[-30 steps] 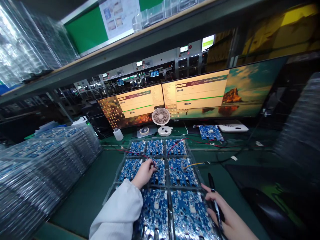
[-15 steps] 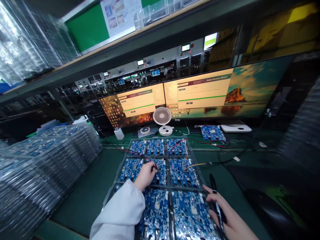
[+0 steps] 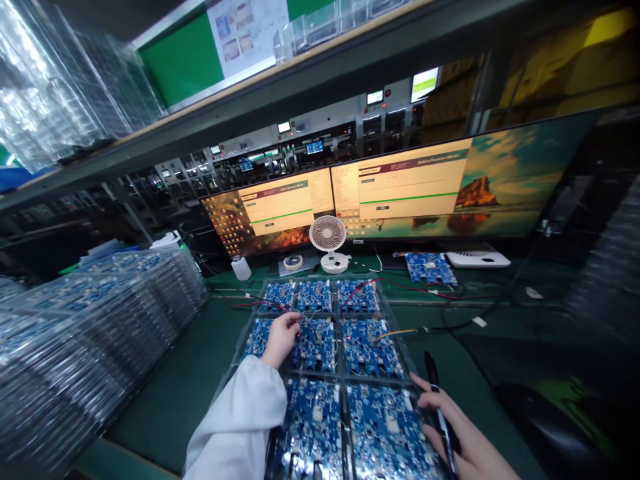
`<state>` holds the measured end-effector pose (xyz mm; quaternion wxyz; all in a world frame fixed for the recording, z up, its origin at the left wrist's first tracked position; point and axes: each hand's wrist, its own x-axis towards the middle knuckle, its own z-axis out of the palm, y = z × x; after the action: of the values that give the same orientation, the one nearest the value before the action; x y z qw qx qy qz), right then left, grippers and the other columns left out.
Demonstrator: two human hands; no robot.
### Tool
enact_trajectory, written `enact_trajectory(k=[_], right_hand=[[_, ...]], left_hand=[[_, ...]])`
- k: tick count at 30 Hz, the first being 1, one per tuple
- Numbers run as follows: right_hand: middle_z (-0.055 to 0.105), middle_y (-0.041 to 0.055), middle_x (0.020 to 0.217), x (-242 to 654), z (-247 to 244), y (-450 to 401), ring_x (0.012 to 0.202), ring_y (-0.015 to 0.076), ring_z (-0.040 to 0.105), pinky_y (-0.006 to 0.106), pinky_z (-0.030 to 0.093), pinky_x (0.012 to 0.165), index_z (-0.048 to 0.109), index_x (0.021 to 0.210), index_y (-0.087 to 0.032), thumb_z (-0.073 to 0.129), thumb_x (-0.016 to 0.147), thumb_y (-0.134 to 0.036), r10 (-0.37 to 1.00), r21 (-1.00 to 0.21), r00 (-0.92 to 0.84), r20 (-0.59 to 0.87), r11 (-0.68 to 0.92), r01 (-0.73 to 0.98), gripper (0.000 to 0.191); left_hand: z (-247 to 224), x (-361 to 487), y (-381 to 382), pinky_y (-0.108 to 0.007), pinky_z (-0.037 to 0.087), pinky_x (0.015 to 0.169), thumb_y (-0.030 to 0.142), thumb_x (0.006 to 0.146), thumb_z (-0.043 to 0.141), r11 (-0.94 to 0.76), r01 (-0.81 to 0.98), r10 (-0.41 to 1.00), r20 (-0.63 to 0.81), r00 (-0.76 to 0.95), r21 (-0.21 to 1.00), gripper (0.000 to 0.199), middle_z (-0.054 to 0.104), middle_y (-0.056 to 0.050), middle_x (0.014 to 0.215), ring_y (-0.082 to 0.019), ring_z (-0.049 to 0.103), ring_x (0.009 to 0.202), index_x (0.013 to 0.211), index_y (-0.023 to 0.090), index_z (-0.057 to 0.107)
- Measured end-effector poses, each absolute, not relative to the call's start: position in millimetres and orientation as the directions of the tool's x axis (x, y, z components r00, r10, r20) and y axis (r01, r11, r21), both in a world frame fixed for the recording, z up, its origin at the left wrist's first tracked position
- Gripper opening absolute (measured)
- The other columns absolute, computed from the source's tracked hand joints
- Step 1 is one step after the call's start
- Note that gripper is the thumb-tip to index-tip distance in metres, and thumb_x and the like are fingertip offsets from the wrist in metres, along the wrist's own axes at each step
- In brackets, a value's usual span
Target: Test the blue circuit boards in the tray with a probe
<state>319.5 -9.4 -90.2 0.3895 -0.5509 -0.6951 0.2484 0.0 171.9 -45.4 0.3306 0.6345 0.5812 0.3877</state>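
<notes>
Left hand (image 3: 281, 335) pinching, seemingly, red wire (image 3: 260, 305) over boards (image 3: 320, 343) | right hand (image 3: 463, 443) gripping pen (image 3: 439, 410)

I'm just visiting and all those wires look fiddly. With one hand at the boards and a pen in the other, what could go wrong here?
The left hand pinches a connector on a thin red wire over the blue circuit boards; a tug might snag or unplug neighbouring leads. The right hand holds a black pen resting beside the clear tray, so its tip could scrape a board. The stacked trays nearby might slide if bumped.
</notes>
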Motion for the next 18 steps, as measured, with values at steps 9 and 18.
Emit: enact_trajectory(k=[9, 18], right_hand=[[0.046, 0.0084, 0.137, 320.5, -91.7, -9.7, 0.124, 0.0228, 0.047, 0.035, 0.044, 0.100, 0.057, 0.101, -0.024, 0.048, 0.088, -0.050, 0.964, -0.782, -0.080, 0.255, 0.254, 0.568, 0.031], [0.040, 0.0083, 0.142, 323.1, -99.6, -9.0, 0.128, 0.0204, 0.041, 0.040, 0.039, 0.104, 0.054, 0.105, -0.025, 0.040, 0.091, -0.052, 0.968, -0.773, -0.117, 0.223, 0.248, 0.584, 0.033]], left_hand=[[-45.7, -5.6, 189.9, -0.029, 0.052, 0.082, 0.006, 0.076, 0.059, -0.082, 0.573, 0.979, 0.173, -0.107, 0.816, 0.020, 0.073, -0.007, 0.089, -0.015, 0.067, 0.080, 0.092, 0.014, 0.068], [-54.1, -8.6, 199.2, -0.032, 0.048, 0.092, 0.008, 0.077, 0.059, -0.116, 0.696, 0.970, 0.232, -0.075, 0.708, 0.019, 0.073, -0.005, 0.091, -0.016, 0.065, 0.089, 0.089, 0.018, 0.071]])
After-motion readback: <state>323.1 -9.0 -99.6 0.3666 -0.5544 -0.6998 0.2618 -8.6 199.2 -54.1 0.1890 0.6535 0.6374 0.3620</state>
